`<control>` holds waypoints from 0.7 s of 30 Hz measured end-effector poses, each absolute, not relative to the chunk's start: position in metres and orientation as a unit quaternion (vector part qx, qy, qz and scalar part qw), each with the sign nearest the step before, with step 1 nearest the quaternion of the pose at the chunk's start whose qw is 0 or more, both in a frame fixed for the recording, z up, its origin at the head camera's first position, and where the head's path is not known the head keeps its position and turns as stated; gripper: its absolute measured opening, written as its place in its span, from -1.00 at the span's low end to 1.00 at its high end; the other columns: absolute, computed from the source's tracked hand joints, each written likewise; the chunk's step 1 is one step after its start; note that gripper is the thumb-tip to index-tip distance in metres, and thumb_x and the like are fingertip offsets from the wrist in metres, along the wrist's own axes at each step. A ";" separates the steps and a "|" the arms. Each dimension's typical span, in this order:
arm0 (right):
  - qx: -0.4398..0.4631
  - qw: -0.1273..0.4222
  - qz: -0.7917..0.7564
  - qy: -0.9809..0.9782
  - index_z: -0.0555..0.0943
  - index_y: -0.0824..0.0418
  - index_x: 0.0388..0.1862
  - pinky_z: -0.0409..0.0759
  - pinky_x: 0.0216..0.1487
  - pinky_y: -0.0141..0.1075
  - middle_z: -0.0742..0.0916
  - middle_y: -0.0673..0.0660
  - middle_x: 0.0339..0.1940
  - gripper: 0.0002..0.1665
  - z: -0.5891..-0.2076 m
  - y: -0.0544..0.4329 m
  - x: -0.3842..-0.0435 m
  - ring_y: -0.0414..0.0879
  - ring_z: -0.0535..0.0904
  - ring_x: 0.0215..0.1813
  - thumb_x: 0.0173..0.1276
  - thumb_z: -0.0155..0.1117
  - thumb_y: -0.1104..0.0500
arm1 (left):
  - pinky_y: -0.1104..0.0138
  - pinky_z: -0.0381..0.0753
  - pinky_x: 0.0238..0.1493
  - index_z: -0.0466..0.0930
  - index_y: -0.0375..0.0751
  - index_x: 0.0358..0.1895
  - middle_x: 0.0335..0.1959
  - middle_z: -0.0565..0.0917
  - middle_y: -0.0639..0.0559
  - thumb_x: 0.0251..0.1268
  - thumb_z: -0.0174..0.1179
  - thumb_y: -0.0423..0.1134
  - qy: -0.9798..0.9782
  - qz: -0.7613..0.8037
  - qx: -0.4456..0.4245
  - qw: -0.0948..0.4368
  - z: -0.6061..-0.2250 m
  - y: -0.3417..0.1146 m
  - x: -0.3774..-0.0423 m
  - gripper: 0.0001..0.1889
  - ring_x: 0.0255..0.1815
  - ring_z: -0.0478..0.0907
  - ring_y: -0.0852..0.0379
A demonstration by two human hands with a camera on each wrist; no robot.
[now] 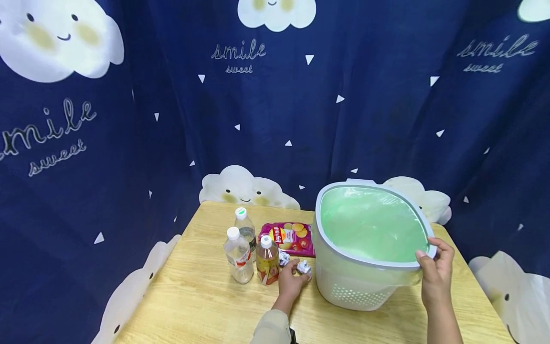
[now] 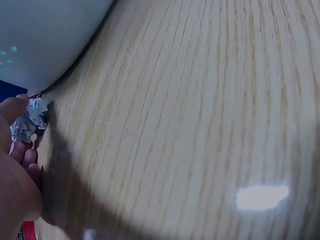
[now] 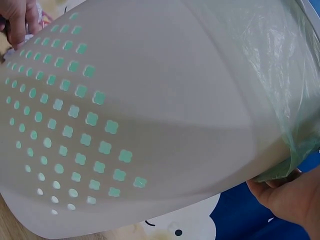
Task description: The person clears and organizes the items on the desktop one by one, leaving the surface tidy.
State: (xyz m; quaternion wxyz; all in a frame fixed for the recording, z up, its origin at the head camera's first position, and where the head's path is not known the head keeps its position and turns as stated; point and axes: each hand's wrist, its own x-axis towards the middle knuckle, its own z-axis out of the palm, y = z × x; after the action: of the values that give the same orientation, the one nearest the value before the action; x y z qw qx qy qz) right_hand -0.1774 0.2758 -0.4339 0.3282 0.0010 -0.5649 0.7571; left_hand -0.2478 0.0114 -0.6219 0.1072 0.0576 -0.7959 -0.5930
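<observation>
My left hand (image 1: 291, 283) is low at the tabletop, its thumb and fingers on either side of a crumpled white paper ball (image 1: 304, 267). In the left wrist view the thumb touches that paper ball (image 2: 35, 116), with the fingertips just below it. Another crumpled paper ball (image 1: 283, 258) lies just behind this hand. My right hand (image 1: 438, 272) grips the near right rim of a white trash bin (image 1: 361, 286), thumb on one side and fingers on the other. A green plastic bag (image 1: 374, 224) lines the bin and folds over its rim.
Left of my left hand stand a bottle with a yellow-brown label (image 1: 268, 265), a clear bottle with a red mark (image 1: 239, 260) and another clear bottle (image 1: 245, 227). A purple Lay's chip packet (image 1: 294, 236) lies behind them. A dark blue curtain (image 1: 275, 110) hangs beyond the wooden table (image 1: 193, 296).
</observation>
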 end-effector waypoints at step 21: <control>0.015 0.339 0.759 -0.556 0.37 0.23 0.03 0.46 -0.31 -0.54 0.39 0.26 -0.09 -0.52 -0.437 0.277 -0.179 -0.08 0.34 -0.15 0.16 -0.19 0.56 | 0.37 0.52 -0.32 0.59 -0.37 -0.12 -0.40 0.54 0.06 -0.25 0.42 -0.50 -0.741 -0.664 0.037 0.094 -0.611 0.000 -0.223 -0.55 -0.38 0.48 0.14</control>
State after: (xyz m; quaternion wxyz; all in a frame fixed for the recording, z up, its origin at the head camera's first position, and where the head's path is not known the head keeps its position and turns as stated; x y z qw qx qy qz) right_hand -0.1790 0.2770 -0.4371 0.3393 0.0148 -0.5555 0.7590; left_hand -0.2228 0.0001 -0.6109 0.0944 0.0370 -0.7411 -0.6637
